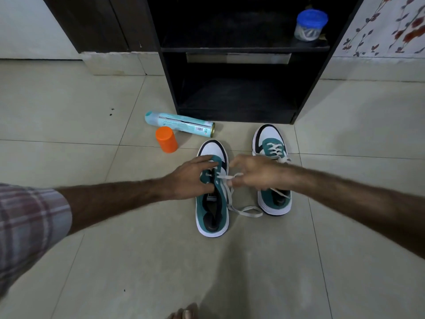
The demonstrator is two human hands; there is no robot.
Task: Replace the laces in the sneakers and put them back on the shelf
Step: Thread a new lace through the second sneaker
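Two teal, white and black sneakers stand on the tiled floor, toes toward the shelf. My left hand [190, 178] rests on the lace area of the left sneaker [212, 210], fingers spread over its tongue and thumb against its side. My right hand [255, 173] pinches the white lace [232, 199] that comes out of that sneaker's right side; the lace's loose end loops on the floor between the shoes. The right sneaker [272, 146] is laced, and my right forearm covers its middle. The dark shelf unit [236, 93] stands just beyond the shoes, its lower compartment open.
A pale blue spray can [179, 123] lies on the floor left of the shelf with an orange cap [166, 139] beside it. A blue-lidded plastic jar [309, 25] sits on the upper shelf. My toes [184, 314] show at the bottom edge.
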